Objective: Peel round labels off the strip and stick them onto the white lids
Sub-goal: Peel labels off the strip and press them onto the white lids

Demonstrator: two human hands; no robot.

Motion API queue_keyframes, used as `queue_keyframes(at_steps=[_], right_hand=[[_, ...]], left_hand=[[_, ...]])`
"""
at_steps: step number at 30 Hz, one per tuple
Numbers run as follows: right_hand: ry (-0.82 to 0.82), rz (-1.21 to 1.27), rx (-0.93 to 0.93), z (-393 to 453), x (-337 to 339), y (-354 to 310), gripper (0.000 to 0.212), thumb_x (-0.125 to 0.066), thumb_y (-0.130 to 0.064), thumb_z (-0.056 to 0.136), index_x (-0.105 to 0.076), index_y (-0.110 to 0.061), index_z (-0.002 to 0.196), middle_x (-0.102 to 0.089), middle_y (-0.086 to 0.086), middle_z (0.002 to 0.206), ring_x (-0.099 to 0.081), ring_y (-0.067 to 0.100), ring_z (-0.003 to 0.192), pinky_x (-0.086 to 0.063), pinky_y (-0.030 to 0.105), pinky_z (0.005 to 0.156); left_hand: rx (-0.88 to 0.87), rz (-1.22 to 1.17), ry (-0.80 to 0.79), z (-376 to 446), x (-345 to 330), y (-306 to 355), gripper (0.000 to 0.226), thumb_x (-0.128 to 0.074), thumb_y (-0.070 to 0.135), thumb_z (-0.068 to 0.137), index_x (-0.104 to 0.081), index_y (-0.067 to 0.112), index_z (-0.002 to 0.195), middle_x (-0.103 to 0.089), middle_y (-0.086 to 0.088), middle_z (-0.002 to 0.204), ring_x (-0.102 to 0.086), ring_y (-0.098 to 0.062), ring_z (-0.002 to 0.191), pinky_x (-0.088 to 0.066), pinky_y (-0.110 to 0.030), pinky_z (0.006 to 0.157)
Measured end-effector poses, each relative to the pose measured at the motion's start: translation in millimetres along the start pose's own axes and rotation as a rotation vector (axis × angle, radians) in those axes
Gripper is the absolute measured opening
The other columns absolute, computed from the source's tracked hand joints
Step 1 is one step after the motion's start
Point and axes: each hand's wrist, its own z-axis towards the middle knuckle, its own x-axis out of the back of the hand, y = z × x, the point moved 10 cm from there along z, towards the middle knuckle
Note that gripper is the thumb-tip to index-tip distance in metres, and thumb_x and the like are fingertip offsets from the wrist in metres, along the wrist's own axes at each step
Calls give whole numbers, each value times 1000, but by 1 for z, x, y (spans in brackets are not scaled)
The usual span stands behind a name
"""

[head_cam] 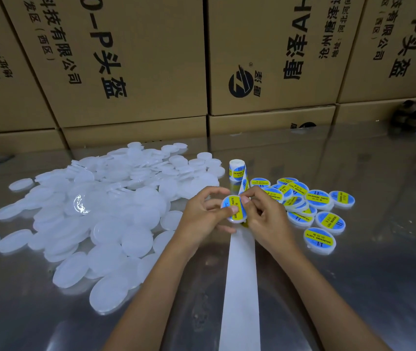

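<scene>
A bare white strip (239, 287) runs up the shiny tabletop (354, 274) to the hands. The left hand (203, 216) and right hand (265, 216) both pinch one labelled lid (234, 207). Plain white lids (105, 211) lie heaped left, finished lids (313, 206) right, the label roll (237, 169) beyond, cardboard boxes (130, 59) behind.

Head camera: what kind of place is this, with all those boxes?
Probably a small factory packing room: stacked printed cardboard cartons, a big pile of blank white lids, and finished soldering-paste labelled lids.

Bare lids (105, 211) lie left of the strip (241, 287), labelled lids (310, 206) right.
</scene>
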Motion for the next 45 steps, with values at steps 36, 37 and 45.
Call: queue_keyframes(at_steps=[36, 37, 45], right_hand=[[-159, 154, -111, -4, -21, 0, 19, -55, -10, 99, -73, -12, 106, -57, -18, 62, -51, -1, 62, -38, 14, 63], [-160, 132, -114, -4, -23, 1, 16, -62, -13, 95, -73, -14, 106, -52, -13, 59, -45, 2, 58, -37, 17, 61], [-115, 110, -139, -1, -22, 11, 10, -65, -12, 93, -61, -20, 99, -39, 0, 50, -36, 9, 51, -31, 23, 53]], left_hand=[[-4, 49, 240, 0, 24, -5, 23, -81, 14, 84, -61, 3, 86, -74, -18, 80, -68, -23, 51, -54, -27, 44], [-15, 39, 266, 0, 27, -4, 25, -80, 16, 85, -61, -1, 86, -74, -19, 78, -66, -24, 48, -53, -26, 43], [61, 5, 230, -2, 20, -7, 26, -58, 30, 102, -74, 9, 104, -77, -10, 93, -75, -22, 69, -59, -29, 53]])
